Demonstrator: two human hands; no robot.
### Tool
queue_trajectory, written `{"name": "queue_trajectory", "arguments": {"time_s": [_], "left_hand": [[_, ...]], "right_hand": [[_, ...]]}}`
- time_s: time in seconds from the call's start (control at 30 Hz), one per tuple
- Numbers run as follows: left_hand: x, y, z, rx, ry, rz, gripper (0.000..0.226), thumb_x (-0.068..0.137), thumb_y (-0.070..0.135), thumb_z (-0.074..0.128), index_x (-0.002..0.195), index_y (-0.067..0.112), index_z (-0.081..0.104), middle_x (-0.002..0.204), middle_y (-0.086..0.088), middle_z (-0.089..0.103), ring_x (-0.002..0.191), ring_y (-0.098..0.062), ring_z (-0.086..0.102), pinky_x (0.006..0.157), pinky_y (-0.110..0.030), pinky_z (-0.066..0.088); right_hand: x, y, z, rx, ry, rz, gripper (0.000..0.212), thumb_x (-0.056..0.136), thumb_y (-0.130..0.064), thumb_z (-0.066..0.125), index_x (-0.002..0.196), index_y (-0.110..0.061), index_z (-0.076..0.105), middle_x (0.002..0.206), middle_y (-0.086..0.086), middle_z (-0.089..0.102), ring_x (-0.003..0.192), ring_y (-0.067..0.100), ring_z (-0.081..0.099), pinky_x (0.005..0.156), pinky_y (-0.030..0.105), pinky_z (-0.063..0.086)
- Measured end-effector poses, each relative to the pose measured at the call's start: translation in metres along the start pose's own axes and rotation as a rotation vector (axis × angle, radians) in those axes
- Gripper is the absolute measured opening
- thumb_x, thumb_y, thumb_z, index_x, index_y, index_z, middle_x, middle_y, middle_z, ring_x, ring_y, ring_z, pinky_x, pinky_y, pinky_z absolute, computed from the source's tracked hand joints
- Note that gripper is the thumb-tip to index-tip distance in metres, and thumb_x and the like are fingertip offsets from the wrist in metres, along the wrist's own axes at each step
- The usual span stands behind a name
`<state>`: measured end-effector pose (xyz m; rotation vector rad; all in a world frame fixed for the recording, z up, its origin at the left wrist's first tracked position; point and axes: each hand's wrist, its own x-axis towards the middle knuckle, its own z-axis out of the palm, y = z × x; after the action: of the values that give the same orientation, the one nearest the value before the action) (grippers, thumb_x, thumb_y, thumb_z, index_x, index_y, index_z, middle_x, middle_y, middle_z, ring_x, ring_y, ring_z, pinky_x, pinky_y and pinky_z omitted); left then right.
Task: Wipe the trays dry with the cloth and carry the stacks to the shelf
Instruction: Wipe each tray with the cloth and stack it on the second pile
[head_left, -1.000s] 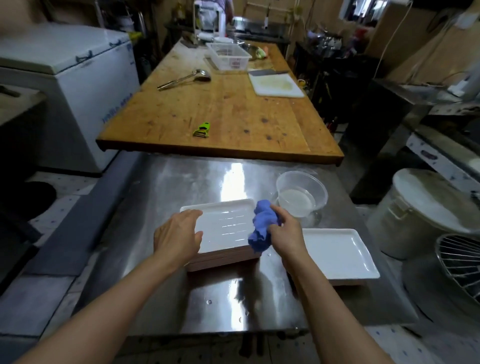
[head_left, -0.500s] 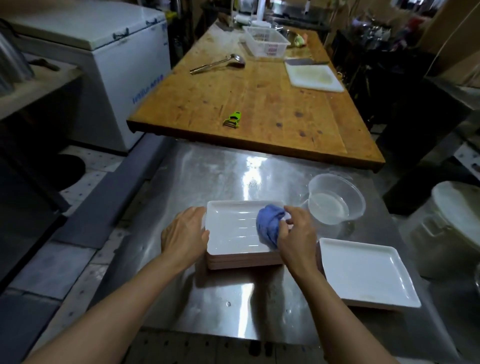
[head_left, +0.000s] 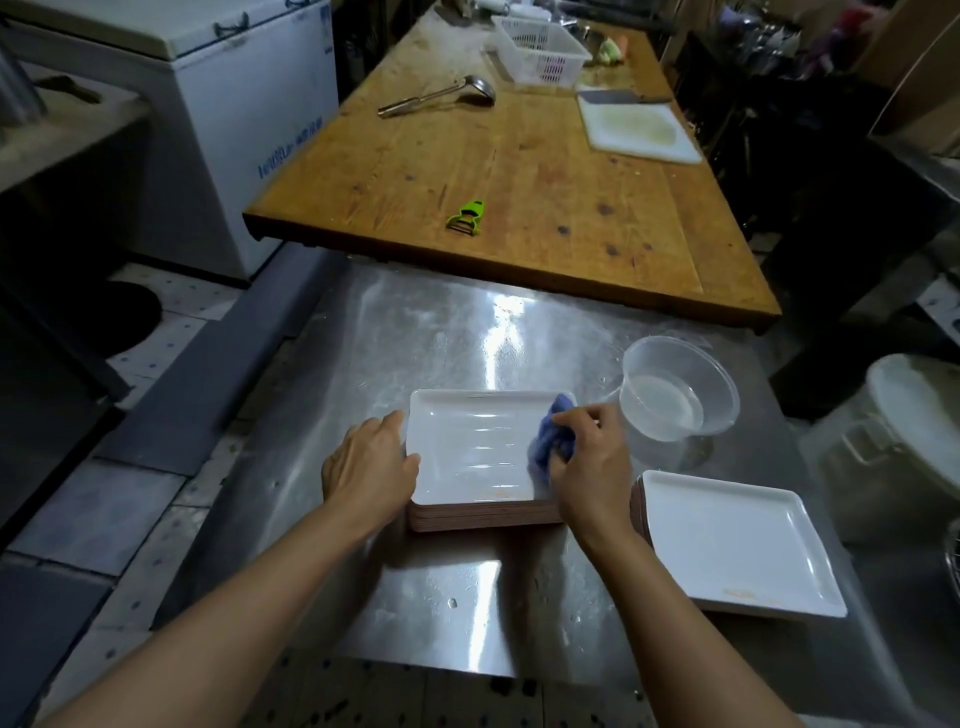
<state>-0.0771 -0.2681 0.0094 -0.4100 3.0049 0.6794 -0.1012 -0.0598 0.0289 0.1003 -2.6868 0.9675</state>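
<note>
A stack of white trays (head_left: 467, 447) with brownish undersides sits in the middle of the steel table (head_left: 415, 343). My left hand (head_left: 370, 467) rests on the stack's left edge, fingers curled over the rim. My right hand (head_left: 592, 465) presses a bunched blue cloth (head_left: 548, 441) onto the right side of the top tray. A second stack of white trays (head_left: 737, 543) lies to the right, near the table's front right corner, untouched.
A clear plastic bowl (head_left: 675, 389) with water stands just right of the stack. Behind is a wooden table (head_left: 519, 176) with a green peeler (head_left: 467, 218), ladle, basket and cutting board. A white chest freezer (head_left: 249, 104) is at far left, a lidded white bin (head_left: 914, 415) at right.
My right hand has pushed the cloth from the tray's right rim down onto its surface and along the right side. My left hand stays on the left edge. The camera moved closer.
</note>
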Motion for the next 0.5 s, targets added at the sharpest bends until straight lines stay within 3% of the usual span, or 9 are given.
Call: {"name": "queue_trajectory", "arguments": {"time_s": [0.1, 0.2, 0.27, 0.3, 0.4, 0.5], "left_hand": [[0.000, 0.001, 0.003, 0.000, -0.010, 0.012, 0.030, 0.085, 0.022, 0.050, 0.114, 0.017, 0.054, 0.107, -0.006, 0.060, 0.097, -0.026, 0.055, 0.072, -0.035, 0.046], [0.000, 0.001, 0.006, -0.021, -0.032, 0.003, 0.027, 0.085, 0.020, 0.049, 0.112, 0.019, 0.052, 0.103, -0.003, 0.057, 0.091, -0.024, 0.054, 0.068, -0.032, 0.042], [0.001, 0.001, 0.006, -0.042, -0.051, -0.001, 0.026, 0.085, 0.020, 0.051, 0.111, 0.019, 0.052, 0.102, -0.003, 0.054, 0.090, -0.023, 0.053, 0.068, -0.032, 0.040], [0.003, 0.002, 0.006, -0.056, -0.057, 0.001, 0.026, 0.085, 0.018, 0.052, 0.111, 0.018, 0.052, 0.102, -0.004, 0.054, 0.089, -0.022, 0.052, 0.068, -0.032, 0.040], [0.005, 0.003, 0.007, -0.102, -0.059, 0.003, 0.024, 0.082, 0.014, 0.054, 0.106, 0.014, 0.052, 0.100, -0.006, 0.054, 0.088, -0.022, 0.050, 0.070, -0.031, 0.041], [0.004, 0.002, 0.008, -0.118, -0.058, 0.011, 0.024, 0.082, 0.014, 0.052, 0.106, 0.016, 0.052, 0.099, -0.004, 0.053, 0.088, -0.022, 0.051, 0.072, -0.033, 0.044]], "right_hand": [[-0.001, 0.004, -0.001, -0.144, -0.200, 0.011, 0.013, 0.082, -0.003, 0.054, 0.083, -0.010, 0.065, 0.108, 0.004, 0.050, 0.097, 0.027, 0.052, 0.078, 0.038, 0.050], [-0.010, 0.012, 0.003, -0.007, -0.333, -0.009, 0.018, 0.091, -0.006, 0.045, 0.086, -0.007, 0.062, 0.102, 0.009, 0.059, 0.095, 0.030, 0.053, 0.084, 0.046, 0.046], [-0.015, 0.011, 0.003, 0.066, -0.224, 0.015, 0.028, 0.099, -0.018, 0.039, 0.078, -0.014, 0.058, 0.079, 0.002, 0.062, 0.072, 0.017, 0.055, 0.069, 0.036, 0.043], [-0.013, 0.011, 0.003, 0.022, -0.174, 0.058, 0.028, 0.099, -0.024, 0.038, 0.078, -0.019, 0.055, 0.077, -0.003, 0.060, 0.065, 0.010, 0.054, 0.061, 0.028, 0.041], [-0.001, 0.007, 0.005, -0.071, -0.099, 0.207, 0.024, 0.097, -0.027, 0.037, 0.075, -0.027, 0.044, 0.083, -0.008, 0.049, 0.064, 0.002, 0.050, 0.055, 0.019, 0.030], [0.022, -0.001, 0.013, 0.043, -0.038, 0.218, 0.024, 0.096, -0.023, 0.040, 0.072, -0.025, 0.041, 0.074, -0.008, 0.050, 0.057, -0.002, 0.054, 0.050, 0.013, 0.036]]}}
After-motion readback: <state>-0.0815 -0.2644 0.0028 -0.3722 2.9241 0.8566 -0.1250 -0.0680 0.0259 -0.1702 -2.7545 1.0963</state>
